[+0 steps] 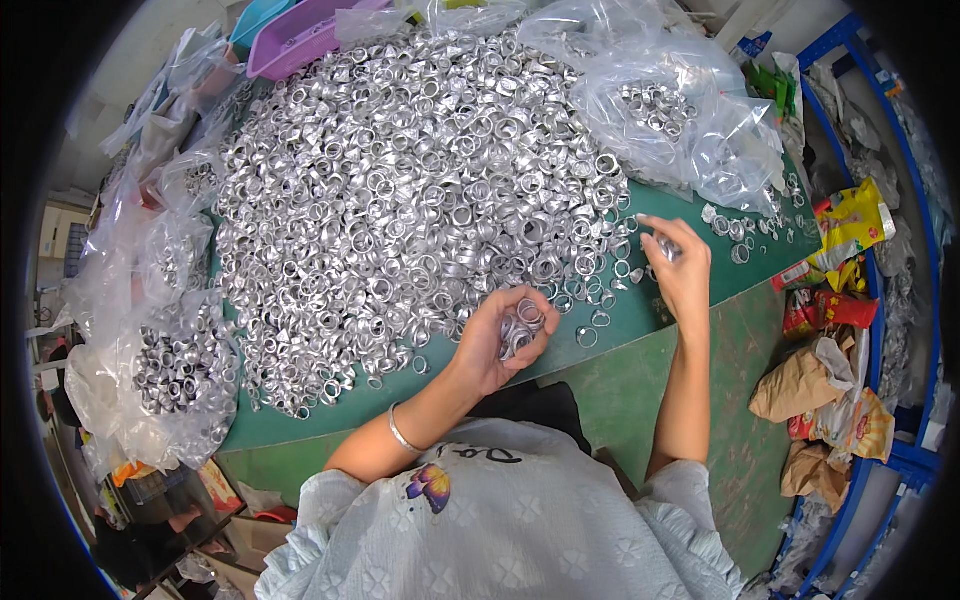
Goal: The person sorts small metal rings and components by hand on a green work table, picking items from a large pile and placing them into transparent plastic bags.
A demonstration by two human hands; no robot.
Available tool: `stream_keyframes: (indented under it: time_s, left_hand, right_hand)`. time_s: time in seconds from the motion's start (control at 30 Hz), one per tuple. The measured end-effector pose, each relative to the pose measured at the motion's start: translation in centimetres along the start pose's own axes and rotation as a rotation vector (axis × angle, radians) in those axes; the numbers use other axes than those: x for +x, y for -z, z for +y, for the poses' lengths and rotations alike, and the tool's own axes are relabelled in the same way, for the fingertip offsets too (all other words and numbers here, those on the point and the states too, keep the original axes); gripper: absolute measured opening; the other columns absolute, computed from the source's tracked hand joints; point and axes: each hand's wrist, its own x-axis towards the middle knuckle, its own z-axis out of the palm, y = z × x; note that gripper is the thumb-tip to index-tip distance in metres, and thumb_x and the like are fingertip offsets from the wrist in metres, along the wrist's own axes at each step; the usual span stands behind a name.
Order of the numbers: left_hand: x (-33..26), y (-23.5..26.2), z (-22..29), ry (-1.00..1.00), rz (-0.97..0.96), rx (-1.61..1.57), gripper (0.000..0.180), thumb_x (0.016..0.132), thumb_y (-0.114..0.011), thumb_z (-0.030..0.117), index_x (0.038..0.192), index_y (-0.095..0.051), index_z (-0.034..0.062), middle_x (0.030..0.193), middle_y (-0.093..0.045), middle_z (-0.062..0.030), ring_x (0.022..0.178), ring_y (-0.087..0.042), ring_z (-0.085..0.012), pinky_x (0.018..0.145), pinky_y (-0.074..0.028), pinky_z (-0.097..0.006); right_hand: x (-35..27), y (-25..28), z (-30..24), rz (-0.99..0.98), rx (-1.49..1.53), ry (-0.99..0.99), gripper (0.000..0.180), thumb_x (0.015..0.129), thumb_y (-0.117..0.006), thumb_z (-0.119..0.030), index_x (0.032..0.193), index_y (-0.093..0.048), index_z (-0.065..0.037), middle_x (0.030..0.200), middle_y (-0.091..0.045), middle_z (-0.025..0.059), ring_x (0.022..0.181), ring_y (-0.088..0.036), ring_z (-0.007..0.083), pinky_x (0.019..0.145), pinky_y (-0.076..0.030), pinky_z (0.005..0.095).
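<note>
A wide heap of silver-coloured metal rings [400, 190] covers most of the green table [560, 352]. My left hand [478, 345] is cupped palm up at the heap's near edge, its fingers curled round a small handful of rings [519, 330]. To the right, my right hand [688, 268] hovers by the edge of the heap with bent fingers. Something silver, seemingly rings [668, 247], shows between its thumb and fingers; how many cannot be made out. A few loose rings [587, 337] lie on the table between my hands.
Clear plastic bags with rings stand at the left [180, 365] and far right [655, 110]. At the back sit a purple basket [290, 42] and a blue one [258, 20]. Small pieces [740, 228] lie right of my hand. A blue rack [880, 130] and snack packets [855, 225] border the right.
</note>
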Motion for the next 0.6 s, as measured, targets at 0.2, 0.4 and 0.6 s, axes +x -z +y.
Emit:
stream_keyframes:
  time_s: [0.2, 0.4, 0.6]
  left_hand:
    - [-0.3, 0.1, -0.4, -0.072, 0.022, 0.242, 0.022, 0.091, -0.048, 0.022, 0.09, -0.054, 0.0004, 0.074, -0.052, -0.0061, 0.042, -0.037, -0.0067, 0.032, -0.024, -0.018]
    - [-1.1, 1.1, 0.0, -0.003, 0.031, 0.056, 0.02, 0.09, -0.051, 0.018, 0.098, -0.056, 0.0009, 0.072, -0.05, -0.0032, 0.045, -0.037, -0.0052, 0.034, -0.023, -0.016]
    - [-1.0, -0.1, 0.0, 0.048, 0.069, 0.079, 0.017, 0.087, -0.056, 0.013, 0.101, -0.057, 0.0022, 0.072, -0.049, -0.0017, 0.047, -0.037, -0.0041, 0.034, -0.022, -0.015]
  right_hand:
    - [1.4, -0.3, -0.9, -0.166, -0.335, 0.04, 0.016, 0.073, -0.063, -0.009, 0.087, -0.067, -0.013, 0.077, -0.058, 0.0068, 0.069, -0.058, 0.0289, 0.062, -0.045, 0.0374]
    - [0.7, 0.1, -1.0, -0.061, -0.226, 0.009, 0.015, 0.072, -0.065, -0.009, 0.087, -0.066, -0.011, 0.077, -0.058, 0.0074, 0.068, -0.058, 0.0291, 0.061, -0.045, 0.0368]
    - [1.2, -2.4, -2.0, -0.129, -0.423, 0.166, 0.011, 0.072, -0.065, -0.01, 0.083, -0.067, -0.011, 0.075, -0.059, 0.0068, 0.066, -0.058, 0.0283, 0.058, -0.044, 0.0363]
